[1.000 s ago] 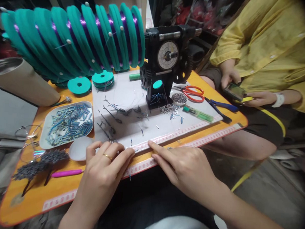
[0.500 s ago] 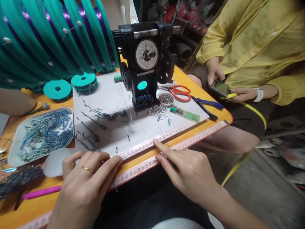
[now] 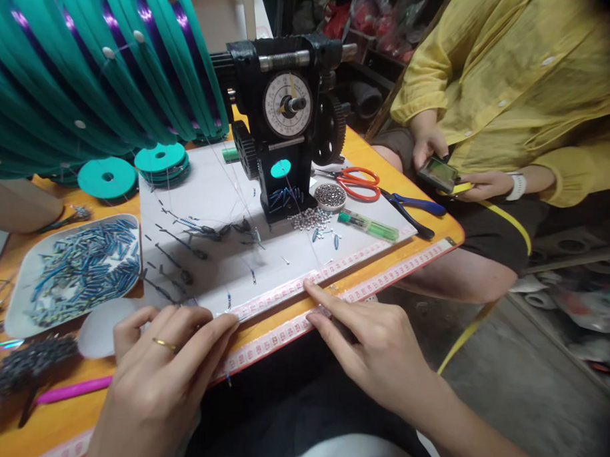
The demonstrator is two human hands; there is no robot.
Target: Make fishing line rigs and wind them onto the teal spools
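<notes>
My left hand [image 3: 164, 377], with a gold ring, lies fingers flat and together, its tips pressing the pink-marked measuring tape [image 3: 282, 296] along the front edge of the white mat [image 3: 216, 192]. My right hand [image 3: 371, 344] is to its right, index and middle fingers stretched out, the index tip on the same tape. A thin line runs from the black winding machine [image 3: 283, 121] down towards that fingertip. A small blue bead lies by the left fingertips. Neither hand grips anything I can make out.
Large teal spools [image 3: 90, 68] hang at the back left. A tray of blue tubes [image 3: 73, 267], a pink tool [image 3: 74, 390], orange scissors [image 3: 359, 184], blue pliers [image 3: 416, 209] and a green tool [image 3: 370, 225] lie on the orange table. A person in yellow holds a phone [image 3: 440, 173].
My right index fingertip has slid to the right along the tape, away from my left hand. The left fingertips stay put. My head has moved closer and turned right.
</notes>
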